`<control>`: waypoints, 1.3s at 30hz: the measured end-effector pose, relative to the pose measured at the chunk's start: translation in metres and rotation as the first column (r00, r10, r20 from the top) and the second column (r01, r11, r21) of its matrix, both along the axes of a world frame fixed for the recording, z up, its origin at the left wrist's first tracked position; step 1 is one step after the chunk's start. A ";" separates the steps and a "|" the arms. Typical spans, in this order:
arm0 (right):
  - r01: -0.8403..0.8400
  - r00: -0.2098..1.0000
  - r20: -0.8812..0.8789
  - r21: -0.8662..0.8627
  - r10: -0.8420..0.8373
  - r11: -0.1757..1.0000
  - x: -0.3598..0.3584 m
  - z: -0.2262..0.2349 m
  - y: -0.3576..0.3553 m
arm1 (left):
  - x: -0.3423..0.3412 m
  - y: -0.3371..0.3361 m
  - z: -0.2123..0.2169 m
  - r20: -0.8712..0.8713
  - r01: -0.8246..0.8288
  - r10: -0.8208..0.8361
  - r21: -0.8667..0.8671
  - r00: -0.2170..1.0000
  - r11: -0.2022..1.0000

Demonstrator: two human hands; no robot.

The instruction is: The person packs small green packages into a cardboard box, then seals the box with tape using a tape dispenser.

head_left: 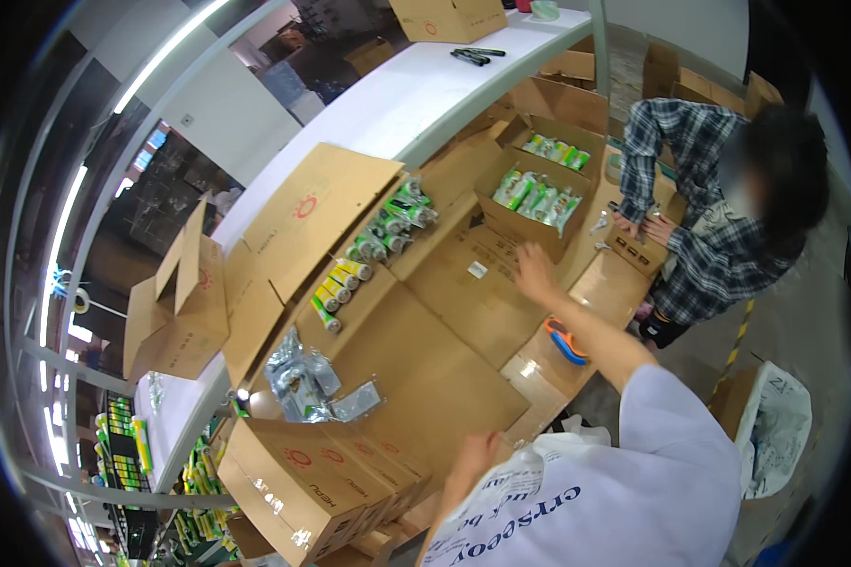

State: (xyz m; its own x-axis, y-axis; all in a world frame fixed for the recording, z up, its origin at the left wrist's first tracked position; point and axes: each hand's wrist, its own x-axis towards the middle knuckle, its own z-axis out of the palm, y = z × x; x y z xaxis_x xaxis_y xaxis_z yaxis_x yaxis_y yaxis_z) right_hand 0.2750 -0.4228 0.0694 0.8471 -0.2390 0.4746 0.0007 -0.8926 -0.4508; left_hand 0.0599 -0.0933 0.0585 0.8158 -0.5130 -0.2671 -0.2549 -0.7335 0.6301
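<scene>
My right hand reaches out over a large flat cardboard flap, fingers spread and resting on it, holding nothing. Just beyond it stands an open box of green packs. My left hand sits at the near edge of the same cardboard. Its fingers are hidden, so its grip is unclear. Left of the flap, an open box holds rows of green and yellow tubes. Several silver foil packets lie loose beside it.
A blue and orange tape dispenser lies under my right forearm. A person in a plaid shirt presses both hands on a small box. A long white table carries black markers and a box. Closed boxes sit at the near left.
</scene>
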 end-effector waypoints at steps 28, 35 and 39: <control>-0.720 0.634 -0.412 -0.004 0.655 0.694 -0.049 0.029 0.149 | -0.043 0.063 -0.012 -0.012 -0.528 0.529 0.060 0.848 0.847; -0.940 0.290 -0.515 0.006 0.806 0.342 -0.206 -0.004 0.208 | -0.094 0.060 -0.045 -0.221 -0.879 0.936 -0.453 0.273 0.149; -0.973 0.111 -0.607 0.095 0.787 0.211 -0.218 -0.001 0.209 | -0.136 0.078 -0.053 -0.255 -0.895 0.884 -0.326 0.393 0.304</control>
State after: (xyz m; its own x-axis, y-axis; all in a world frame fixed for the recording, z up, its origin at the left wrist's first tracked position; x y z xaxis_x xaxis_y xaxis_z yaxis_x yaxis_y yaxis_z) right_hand 0.0572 -0.2133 0.0680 0.4228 0.8915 -0.1627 0.7771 -0.4491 -0.4410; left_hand -0.0761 -0.0153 0.0052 0.8359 0.4699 -0.2837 0.4237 -0.2238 0.8777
